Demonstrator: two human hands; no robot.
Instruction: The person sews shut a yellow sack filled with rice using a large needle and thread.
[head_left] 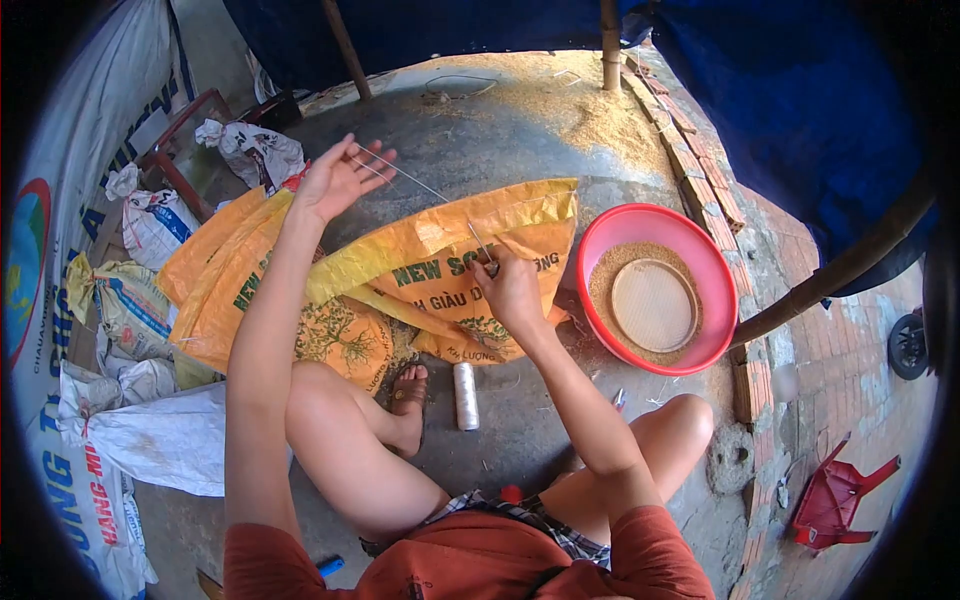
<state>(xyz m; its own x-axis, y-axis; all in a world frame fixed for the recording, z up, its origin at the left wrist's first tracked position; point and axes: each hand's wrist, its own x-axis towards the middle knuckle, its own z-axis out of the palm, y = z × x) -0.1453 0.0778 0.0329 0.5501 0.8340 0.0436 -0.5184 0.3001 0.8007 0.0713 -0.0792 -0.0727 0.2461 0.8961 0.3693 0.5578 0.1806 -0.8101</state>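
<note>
My left hand (345,178) is raised at the upper left, a white thread (415,184) caught in its partly spread fingers. From there the thread stretches taut to the yellow folded edge of an orange printed sack (455,265). My right hand (512,293) is closed in front of the sack and grips a thin metal needle (480,238), its shaft pointing up toward that edge. The needle's lower end is hidden in my fingers. More orange sacks (225,280) lie to the left. A white spool of thread (466,397) is on the floor below the sack.
A pink basin (735,290) of grain-like material holds a round sieve (655,305) at right. White sacks (160,225) crowd the left side. Bricks (690,165) line the right edge of the concrete floor. A red stool (840,495) lies tipped at lower right. Poles (611,45) hold blue tarps.
</note>
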